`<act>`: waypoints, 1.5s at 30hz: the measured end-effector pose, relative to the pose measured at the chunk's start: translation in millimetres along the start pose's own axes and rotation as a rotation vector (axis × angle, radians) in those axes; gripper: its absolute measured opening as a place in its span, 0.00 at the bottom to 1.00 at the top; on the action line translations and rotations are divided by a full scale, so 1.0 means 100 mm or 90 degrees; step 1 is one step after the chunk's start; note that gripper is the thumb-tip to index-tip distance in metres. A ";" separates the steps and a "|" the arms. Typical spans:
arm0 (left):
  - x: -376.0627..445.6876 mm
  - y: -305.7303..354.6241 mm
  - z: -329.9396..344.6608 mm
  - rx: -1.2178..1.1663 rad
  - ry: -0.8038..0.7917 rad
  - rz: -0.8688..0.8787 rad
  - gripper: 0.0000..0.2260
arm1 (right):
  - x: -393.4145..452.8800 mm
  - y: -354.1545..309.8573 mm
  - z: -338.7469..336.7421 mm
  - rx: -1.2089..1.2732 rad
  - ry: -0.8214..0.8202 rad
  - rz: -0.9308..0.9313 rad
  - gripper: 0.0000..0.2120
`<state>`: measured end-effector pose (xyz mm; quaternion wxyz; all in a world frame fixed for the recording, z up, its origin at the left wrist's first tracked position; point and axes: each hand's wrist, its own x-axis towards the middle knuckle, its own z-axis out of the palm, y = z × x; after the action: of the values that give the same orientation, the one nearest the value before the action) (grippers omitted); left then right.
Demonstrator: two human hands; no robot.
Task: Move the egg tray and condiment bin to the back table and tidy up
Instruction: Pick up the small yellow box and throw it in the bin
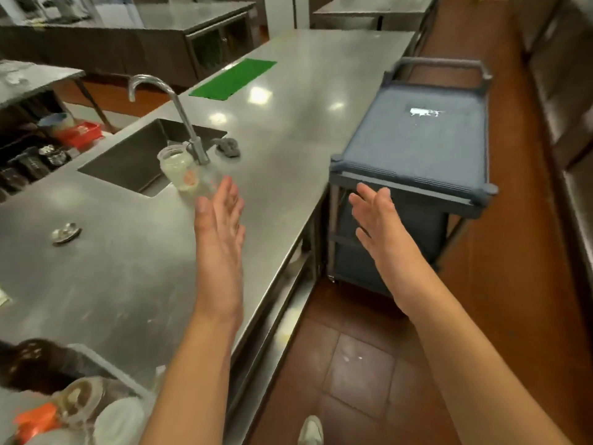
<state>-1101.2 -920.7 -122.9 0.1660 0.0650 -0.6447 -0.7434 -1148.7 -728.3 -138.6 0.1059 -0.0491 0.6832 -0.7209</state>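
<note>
Both hands, left hand (221, 220) and right hand (378, 220), reach forward with straight fingers; beside the sink (134, 162) stands a clear jar (179, 168) (lidless).

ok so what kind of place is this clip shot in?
Most likely a commercial or restaurant kitchen. A long stainless steel counter has a built-in sink and gooseneck faucet, a grey utility cart is parked beside it, and more steel worktables stand behind.

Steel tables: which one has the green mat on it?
The long counter with the sink and faucet, beside the grey cart. The green mat lies at its far end; the tables behind carry none.
</note>
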 end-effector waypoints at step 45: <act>-0.93 -0.99 6.44 -0.063 -0.998 -0.155 0.32 | -2.02 -0.29 -4.49 0.040 1.030 -0.077 0.39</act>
<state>-1230.2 -274.7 -128.0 -0.4159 -0.4147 -0.5281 -0.6134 -1051.4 -245.4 -122.7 -0.4588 0.4535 0.5236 -0.5565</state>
